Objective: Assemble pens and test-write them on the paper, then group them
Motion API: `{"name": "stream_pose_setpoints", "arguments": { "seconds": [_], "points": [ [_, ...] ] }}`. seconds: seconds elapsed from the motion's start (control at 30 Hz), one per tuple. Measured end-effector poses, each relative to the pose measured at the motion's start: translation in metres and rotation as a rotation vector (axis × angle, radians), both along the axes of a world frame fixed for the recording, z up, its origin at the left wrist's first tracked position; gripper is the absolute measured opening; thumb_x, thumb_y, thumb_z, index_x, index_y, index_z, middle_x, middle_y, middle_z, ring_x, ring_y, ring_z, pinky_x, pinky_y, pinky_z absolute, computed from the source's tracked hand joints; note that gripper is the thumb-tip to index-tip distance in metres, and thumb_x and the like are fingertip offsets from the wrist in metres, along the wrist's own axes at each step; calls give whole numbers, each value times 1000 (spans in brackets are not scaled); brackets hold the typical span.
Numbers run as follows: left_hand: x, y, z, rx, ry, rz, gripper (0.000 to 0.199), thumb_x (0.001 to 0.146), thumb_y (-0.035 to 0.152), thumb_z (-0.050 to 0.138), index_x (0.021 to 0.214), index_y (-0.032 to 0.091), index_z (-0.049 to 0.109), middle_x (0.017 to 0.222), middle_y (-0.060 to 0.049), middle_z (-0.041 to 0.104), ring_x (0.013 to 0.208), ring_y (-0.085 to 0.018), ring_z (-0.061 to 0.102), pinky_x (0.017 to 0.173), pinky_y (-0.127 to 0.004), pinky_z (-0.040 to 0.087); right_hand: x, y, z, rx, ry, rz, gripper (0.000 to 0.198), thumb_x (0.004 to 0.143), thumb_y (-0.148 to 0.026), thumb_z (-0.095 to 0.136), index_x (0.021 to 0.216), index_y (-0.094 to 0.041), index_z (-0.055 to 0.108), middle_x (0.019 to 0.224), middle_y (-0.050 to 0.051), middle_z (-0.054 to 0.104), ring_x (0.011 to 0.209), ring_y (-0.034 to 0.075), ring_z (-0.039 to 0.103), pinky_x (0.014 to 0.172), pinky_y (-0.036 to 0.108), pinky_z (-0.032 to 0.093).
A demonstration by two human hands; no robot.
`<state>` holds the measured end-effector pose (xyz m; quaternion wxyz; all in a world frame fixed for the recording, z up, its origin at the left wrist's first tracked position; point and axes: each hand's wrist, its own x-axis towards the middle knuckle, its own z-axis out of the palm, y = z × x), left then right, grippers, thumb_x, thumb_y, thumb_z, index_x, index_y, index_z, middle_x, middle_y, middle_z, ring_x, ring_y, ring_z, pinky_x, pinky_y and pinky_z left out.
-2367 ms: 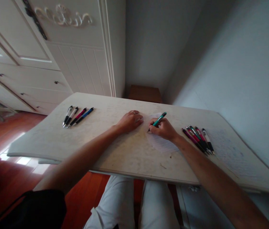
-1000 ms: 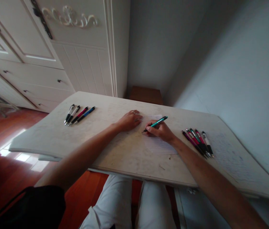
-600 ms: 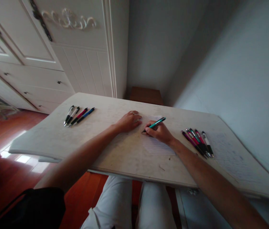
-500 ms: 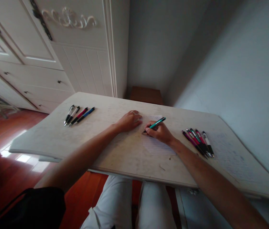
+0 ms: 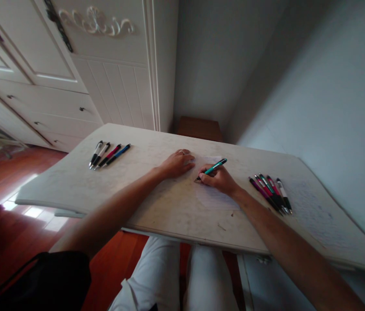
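Observation:
My right hand (image 5: 218,178) is closed round a teal pen (image 5: 214,166) with a black end, held at a slant. The pen's tip points down at the left edge of a lined sheet of paper (image 5: 217,201); I cannot tell whether it touches. Much of the sheet is hidden beneath that hand and wrist. My left hand (image 5: 177,164), with a ring on one finger, lies flat with its fingers out, just left of the paper, and holds nothing.
Several pens (image 5: 271,193) lie bunched on the right of the white table (image 5: 169,216), beside a sheet covered in handwriting (image 5: 315,211). More pens (image 5: 107,155) lie at the far left. A white cabinet (image 5: 120,82) stands behind, and a wall (image 5: 341,108) runs along the right.
The whole view has shifted slightly, moving things a little to the right in the picture. Both hands keep nearly the same pose, and the teal pen stays in my right hand.

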<state>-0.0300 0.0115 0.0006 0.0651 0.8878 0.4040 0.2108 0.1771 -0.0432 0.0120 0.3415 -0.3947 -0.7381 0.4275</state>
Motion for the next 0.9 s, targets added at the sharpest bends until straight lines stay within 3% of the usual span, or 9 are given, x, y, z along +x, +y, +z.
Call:
{"name": "stream_pose_setpoints", "arguments": {
  "seconds": [0.2, 0.4, 0.9],
  "points": [
    [-1, 0, 0, 6, 12, -7, 35, 93, 36, 51, 119, 17, 66, 127, -14, 61, 121, -25, 54, 105, -39, 43, -1, -2, 1, -91, 35, -14, 26, 73, -40, 66, 77, -15, 64, 64, 2, 63, 52, 11, 50, 48, 23, 38],
    [0, -1, 1, 2, 30, 1, 36, 93, 35, 50, 120, 16, 65, 126, -14, 61, 121, -25, 54, 105, -37, 43, -1, -1, 4, -18, 26, -67, 21, 74, -36, 62, 72, -15, 61, 58, 0, 58, 49, 9, 44, 45, 22, 34],
    [0, -2, 1, 13, 36, 5, 36, 94, 35, 50, 121, 16, 65, 127, -14, 60, 122, -25, 54, 106, -38, 43, -2, -3, 3, -2, -13, 27, 17, 74, -32, 64, 73, -15, 64, 65, 3, 63, 59, 14, 56, 55, 25, 43]
  ]
}}
